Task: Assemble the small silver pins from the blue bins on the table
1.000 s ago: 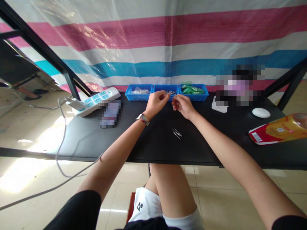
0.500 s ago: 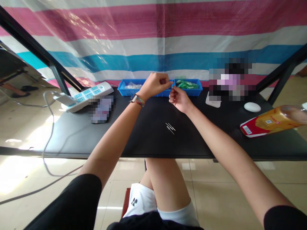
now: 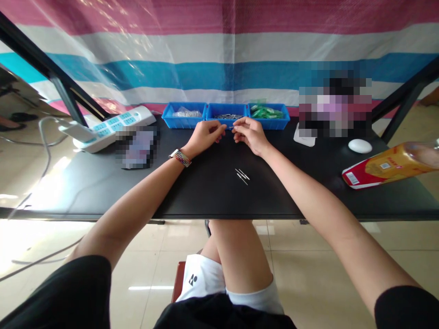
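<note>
My left hand [image 3: 206, 136], with a woven band on its wrist, is over the black table just in front of the blue bins. Its thumb and index finger are pinched together; whatever they hold is too small to make out. Facing it, my right hand [image 3: 253, 136] also has its fingertips together, a short gap away from the left ones. Something tiny may be in them. Behind the hands, the middle blue bin [image 3: 213, 121] contains thin metal pins [image 3: 228, 116]. Below the hands, several slim metal pins [image 3: 242, 175] lie loose on the table [image 3: 206, 192].
The left bin [image 3: 183, 123] holds clear small parts, the right bin [image 3: 270, 124] green packets. At left are a power strip [image 3: 116, 128] with a cable and a phone [image 3: 139, 148]. At right lie a white card-like item [image 3: 304, 137], a white oval object [image 3: 360, 146] and a bottle [image 3: 384, 167].
Both hands have moved back from above the middle bin toward me, uncovering its pins. My left hand is lower and further left. The view has shifted slightly.
</note>
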Available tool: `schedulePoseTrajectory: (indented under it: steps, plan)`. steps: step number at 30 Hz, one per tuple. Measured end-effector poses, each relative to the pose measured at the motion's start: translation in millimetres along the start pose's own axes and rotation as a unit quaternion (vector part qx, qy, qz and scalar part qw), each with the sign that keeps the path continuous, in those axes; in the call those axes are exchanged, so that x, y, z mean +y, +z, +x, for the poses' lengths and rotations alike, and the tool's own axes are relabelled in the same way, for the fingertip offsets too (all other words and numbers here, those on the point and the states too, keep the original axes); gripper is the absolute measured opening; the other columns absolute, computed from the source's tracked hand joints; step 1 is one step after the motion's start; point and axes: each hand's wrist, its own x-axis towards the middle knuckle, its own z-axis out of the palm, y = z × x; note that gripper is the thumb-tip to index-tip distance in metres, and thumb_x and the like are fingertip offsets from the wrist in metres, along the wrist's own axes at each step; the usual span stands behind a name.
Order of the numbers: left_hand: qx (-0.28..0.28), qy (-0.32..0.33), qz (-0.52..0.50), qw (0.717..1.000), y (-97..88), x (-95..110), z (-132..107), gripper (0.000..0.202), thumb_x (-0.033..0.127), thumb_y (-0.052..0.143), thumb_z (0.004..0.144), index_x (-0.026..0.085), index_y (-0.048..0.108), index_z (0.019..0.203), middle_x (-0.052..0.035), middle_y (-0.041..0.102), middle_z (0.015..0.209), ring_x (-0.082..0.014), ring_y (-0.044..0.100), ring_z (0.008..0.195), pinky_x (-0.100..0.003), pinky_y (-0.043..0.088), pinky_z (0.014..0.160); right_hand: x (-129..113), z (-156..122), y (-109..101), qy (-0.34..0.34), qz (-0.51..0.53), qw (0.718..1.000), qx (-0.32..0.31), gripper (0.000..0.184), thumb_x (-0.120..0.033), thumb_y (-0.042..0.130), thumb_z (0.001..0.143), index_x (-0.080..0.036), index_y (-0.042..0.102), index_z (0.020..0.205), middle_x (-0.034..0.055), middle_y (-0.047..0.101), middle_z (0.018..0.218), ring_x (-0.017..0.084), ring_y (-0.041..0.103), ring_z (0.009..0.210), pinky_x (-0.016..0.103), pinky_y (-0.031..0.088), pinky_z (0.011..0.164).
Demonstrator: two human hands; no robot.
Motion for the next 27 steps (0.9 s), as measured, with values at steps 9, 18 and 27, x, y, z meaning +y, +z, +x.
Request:
schedulePoseTrajectory:
  steps: [9,18,27]
  plan:
    - [-0.008,-0.043,-0.068,0.997,0.6,-3.5,0.0,0.052,0.062,0.069,0.099,0.015,0.071,0.078,-0.0042,0.066,0.065,-0.0114,0.060,0.055,-0.021,0.048,0.053,5.0,1.0,-0.6,-0.040,-0.034,0.999,-0.010,0.022,-0.029,0.085,0.085,-0.019,0.069,0.096,-0.0019,0.071,0.083,0.011,0.068,0.063,0.022,0.060,0.057]
    - [-0.009,-0.041,-0.117,0.992,-2.4,-1.3,-2.7,0.046,0.061,0.080,0.090,0.017,0.066,0.088,-0.0025,0.069,0.073,-0.0124,0.065,0.058,-0.022,0.053,0.055,9.5,4.6,3.4,-0.031,-0.039,0.999,0.014,0.037,-0.049,0.088,0.086,-0.018,0.067,0.088,-0.0010,0.071,0.078,0.010,0.067,0.058,0.020,0.058,0.052]
    - [-0.015,-0.033,-0.052,0.998,-4.8,1.2,-2.3,0.053,0.065,0.066,0.097,0.017,0.068,0.078,-0.0029,0.064,0.063,-0.0132,0.060,0.056,-0.024,0.048,0.055,0.9,-0.1,6.2,-0.040,-0.046,0.998,0.001,0.040,-0.047,0.093,0.077,-0.020,0.067,0.089,-0.0025,0.070,0.079,0.011,0.068,0.059,0.022,0.060,0.052]
